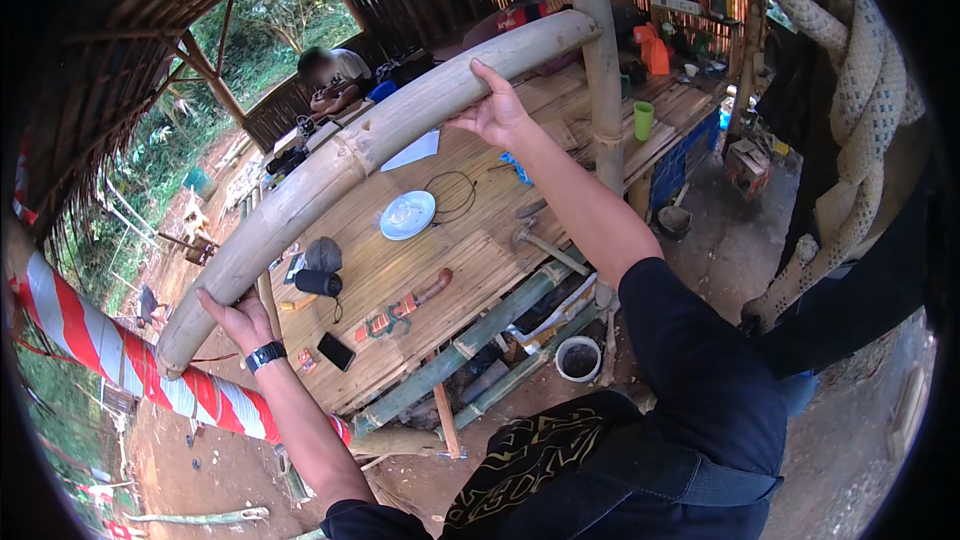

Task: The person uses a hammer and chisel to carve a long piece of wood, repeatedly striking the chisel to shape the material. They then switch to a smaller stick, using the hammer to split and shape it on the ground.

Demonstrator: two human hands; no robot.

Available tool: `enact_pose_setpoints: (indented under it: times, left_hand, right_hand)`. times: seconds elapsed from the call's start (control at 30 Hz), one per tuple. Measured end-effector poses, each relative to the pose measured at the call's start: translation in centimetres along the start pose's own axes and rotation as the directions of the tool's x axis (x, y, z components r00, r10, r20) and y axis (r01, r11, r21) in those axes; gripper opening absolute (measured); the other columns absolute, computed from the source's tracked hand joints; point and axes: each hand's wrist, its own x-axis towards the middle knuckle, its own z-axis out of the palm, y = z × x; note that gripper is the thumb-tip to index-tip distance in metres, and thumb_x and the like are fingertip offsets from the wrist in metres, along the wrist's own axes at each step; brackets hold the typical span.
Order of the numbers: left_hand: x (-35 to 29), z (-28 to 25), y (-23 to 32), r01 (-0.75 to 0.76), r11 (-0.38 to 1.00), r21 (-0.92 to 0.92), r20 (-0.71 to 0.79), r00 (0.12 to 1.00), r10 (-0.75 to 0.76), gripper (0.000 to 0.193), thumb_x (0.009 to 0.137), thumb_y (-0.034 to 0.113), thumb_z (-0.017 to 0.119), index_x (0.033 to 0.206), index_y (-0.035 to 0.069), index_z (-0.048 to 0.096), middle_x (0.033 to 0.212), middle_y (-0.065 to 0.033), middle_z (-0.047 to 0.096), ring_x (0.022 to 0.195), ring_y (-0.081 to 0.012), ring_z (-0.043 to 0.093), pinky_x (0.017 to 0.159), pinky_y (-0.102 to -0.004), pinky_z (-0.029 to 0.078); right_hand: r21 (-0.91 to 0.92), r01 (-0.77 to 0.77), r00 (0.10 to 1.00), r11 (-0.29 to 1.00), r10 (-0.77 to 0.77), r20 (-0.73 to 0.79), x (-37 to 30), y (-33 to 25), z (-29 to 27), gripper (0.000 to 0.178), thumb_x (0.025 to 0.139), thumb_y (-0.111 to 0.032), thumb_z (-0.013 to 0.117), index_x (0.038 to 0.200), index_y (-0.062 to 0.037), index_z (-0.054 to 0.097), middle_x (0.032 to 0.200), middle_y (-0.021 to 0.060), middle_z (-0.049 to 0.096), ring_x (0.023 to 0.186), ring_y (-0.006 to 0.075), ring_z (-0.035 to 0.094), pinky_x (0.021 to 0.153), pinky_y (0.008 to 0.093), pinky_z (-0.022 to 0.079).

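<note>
A thick, pale bamboo pole runs across in front of me, looking curved in this view, with a node ring near its middle. My left hand grips it near its lower left end, thumb on the side and fingers partly hidden behind it. Farther along, my right hand is closed against its underside near the right end, thumb up. That right end meets an upright bamboo post; whether it is joined there I cannot tell. The left end overlaps a pole wrapped in red and white.
Below lies a bamboo-slat platform with a white plate, a sheathed knife, a phone, a black speaker and a hammer. A bucket stands beneath its edge. Thick rope hangs right. A person sits far left.
</note>
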Motion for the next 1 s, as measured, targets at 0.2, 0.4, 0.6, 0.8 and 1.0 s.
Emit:
enact_pose_setpoints:
  times: [0.2, 0.4, 0.6, 0.8, 1.0]
  left_hand:
    - [0.0, -0.1, -0.3, -0.018, 0.999, 0.045, -0.025, 1.0, 0.019, 0.076, 0.083, 0.05, 0.063, 0.135, 0.003, 0.034, 0.135, -0.0155, 0.042, 0.124, -0.0294, 0.043, 0.104, -0.0453, 0.038]
    - [-1.0, 1.2, -0.2, -0.01, 0.995, 0.101, 0.011, 1.0, 0.009, 0.075, 0.087, 0.053, 0.056, 0.137, 0.003, 0.03, 0.138, -0.0172, 0.038, 0.126, -0.0306, 0.04, 0.108, -0.0469, 0.032]
    - [0.3, 0.0, -0.7, 0.016, 0.996, 0.09, -0.021, 1.0, -0.014, 0.072, 0.086, 0.053, 0.056, 0.139, 0.011, 0.031, 0.143, -0.0138, 0.033, 0.131, -0.0323, 0.032, 0.108, -0.0567, 0.024]
    - [1.5, -1.7, -0.4, 0.035, 0.999, 0.017, -0.011, 0.999, -0.035, 0.073, 0.082, 0.051, 0.064, 0.137, 0.014, 0.033, 0.138, -0.0104, 0.038, 0.127, -0.0293, 0.035, 0.105, -0.0559, 0.028]
    - [1.5, -2.3, -1.3, 0.061, 0.998, 0.005, -0.033, 0.998, -0.061, 0.074, 0.079, 0.051, 0.067, 0.135, 0.013, 0.036, 0.135, -0.011, 0.041, 0.123, -0.0289, 0.038, 0.104, -0.0532, 0.03]
  right_hand:
    - [-0.084, 0.005, 1.0, 0.996, -0.004, 0.013, -0.2, -0.3, -0.8, 0.085, 0.078, -0.053, 0.066, 0.137, -0.0023, 0.031, 0.134, 0.0205, 0.039, 0.124, 0.0408, 0.04, 0.098, 0.0587, 0.038]
    - [-0.1, 0.027, 0.999, 0.995, -0.03, -0.03, 0.5, 0.4, -1.6, 0.087, 0.078, -0.059, 0.064, 0.139, -0.0058, 0.03, 0.135, 0.0207, 0.038, 0.124, 0.0418, 0.04, 0.099, 0.0589, 0.037]
    - [-0.033, 0.025, 0.998, 0.999, -0.027, -0.057, -0.2, 0.7, -1.4, 0.102, 0.073, -0.062, 0.067, 0.143, -0.0045, 0.019, 0.142, 0.0258, 0.024, 0.131, 0.0433, 0.028, 0.105, 0.0601, 0.03]
    - [-0.057, 0.025, 0.997, 0.998, -0.029, -0.077, -0.4, 1.0, -0.8, 0.097, 0.074, -0.062, 0.066, 0.141, -0.003, 0.026, 0.141, 0.0206, 0.03, 0.129, 0.0413, 0.032, 0.108, 0.0554, 0.027]
    - [-0.02, -0.013, 0.999, 1.0, 0.012, -0.043, -0.5, 1.1, -1.3, 0.094, 0.078, -0.058, 0.065, 0.142, -0.0036, 0.023, 0.146, 0.0214, 0.02, 0.136, 0.0411, 0.02, 0.11, 0.055, 0.024]
